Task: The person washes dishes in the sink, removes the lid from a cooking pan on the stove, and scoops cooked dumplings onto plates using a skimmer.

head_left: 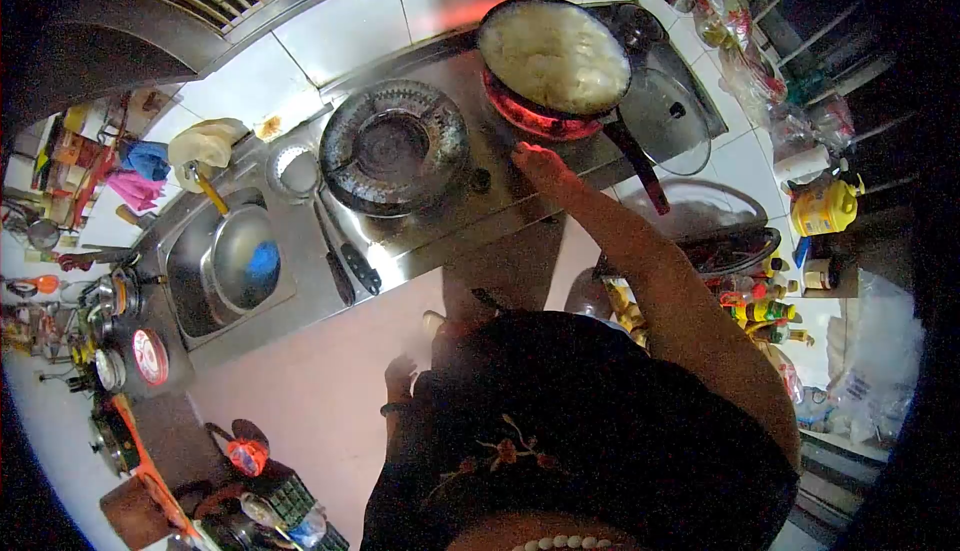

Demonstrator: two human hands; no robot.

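Observation:
My right hand (pixel 543 166) reaches across the counter to the stove's front, just below the red-glowing right burner (pixel 540 123). Its fingers are closed together against the stove top; what lies under them is hidden. Above it, a frying pan (pixel 555 56) full of pale, bubbling liquid or food sits on that burner, its dark handle (pixel 640 171) pointing toward me. To the left is an unlit, blackened burner (pixel 395 146) with a dark knob (pixel 480 181) beside it. My left hand (pixel 400 376) hangs low by my body, loosely open, with nothing visible in it.
A glass lid (pixel 668 123) leans right of the pan. At left are a sink (pixel 190 296) with a metal bowl (pixel 245 261), a strainer (pixel 295 169) and dark-handled utensils (pixel 340 256). Bottles (pixel 755 309) and a yellow jug (pixel 828 207) stand at right.

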